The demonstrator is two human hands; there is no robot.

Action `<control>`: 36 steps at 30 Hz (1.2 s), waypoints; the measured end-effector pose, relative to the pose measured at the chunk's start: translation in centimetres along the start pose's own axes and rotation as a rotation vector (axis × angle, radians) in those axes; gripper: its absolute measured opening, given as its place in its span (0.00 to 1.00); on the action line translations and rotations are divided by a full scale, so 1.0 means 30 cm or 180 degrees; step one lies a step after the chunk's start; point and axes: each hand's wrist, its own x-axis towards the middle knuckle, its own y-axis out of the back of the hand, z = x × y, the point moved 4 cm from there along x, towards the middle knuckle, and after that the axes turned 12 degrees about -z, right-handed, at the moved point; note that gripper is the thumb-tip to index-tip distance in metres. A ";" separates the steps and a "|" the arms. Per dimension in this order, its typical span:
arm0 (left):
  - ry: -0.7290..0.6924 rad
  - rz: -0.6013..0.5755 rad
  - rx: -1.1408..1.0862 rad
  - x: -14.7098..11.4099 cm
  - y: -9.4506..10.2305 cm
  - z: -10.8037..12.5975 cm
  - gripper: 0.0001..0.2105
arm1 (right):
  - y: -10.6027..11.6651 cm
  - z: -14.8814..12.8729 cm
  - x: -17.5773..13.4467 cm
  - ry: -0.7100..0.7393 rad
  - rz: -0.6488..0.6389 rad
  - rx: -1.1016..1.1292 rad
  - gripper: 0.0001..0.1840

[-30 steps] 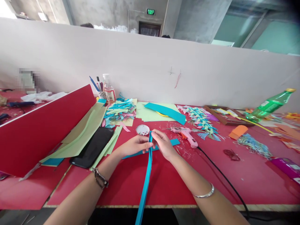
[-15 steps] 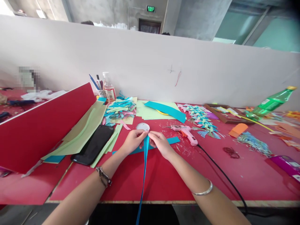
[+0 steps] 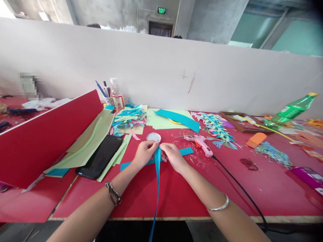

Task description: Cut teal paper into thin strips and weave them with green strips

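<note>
A long, narrow blue paper strip (image 3: 157, 171) runs from my fingertips down past the table's front edge. My left hand (image 3: 146, 153) pinches its upper end from the left. From the right, my right hand (image 3: 173, 154) pinches the same end, the two thumbs almost meeting. Just beyond my fingers lies a round white lid-like disc (image 3: 153, 136). Another blue paper strip (image 3: 187, 151) lies flat on the table, partly hidden under my hands. A pink glue gun (image 3: 200, 143) rests to the right of my right hand.
On the left are a black phone (image 3: 101, 156), green paper sheets (image 3: 88, 141) and a red board (image 3: 55, 134). A pile of paper scraps (image 3: 130, 117) and a woven paper piece (image 3: 214, 124) lie behind. A green bottle (image 3: 290, 112) leans at right; the glue gun's black cord (image 3: 239, 186) crosses the table.
My hands stay at nearly the same place, still pinching the strip. The strip's hanging lower end has swung slightly to the right.
</note>
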 end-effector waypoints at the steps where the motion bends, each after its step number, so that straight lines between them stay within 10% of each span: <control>1: 0.0020 0.0030 -0.0012 0.001 0.001 0.000 0.17 | -0.001 0.001 0.000 0.0010 0.0021 -0.0002 0.17; 36: -0.0135 -0.0284 0.0122 -0.004 -0.016 0.020 0.19 | 0.013 -0.023 -0.002 0.0127 0.0199 -0.0227 0.18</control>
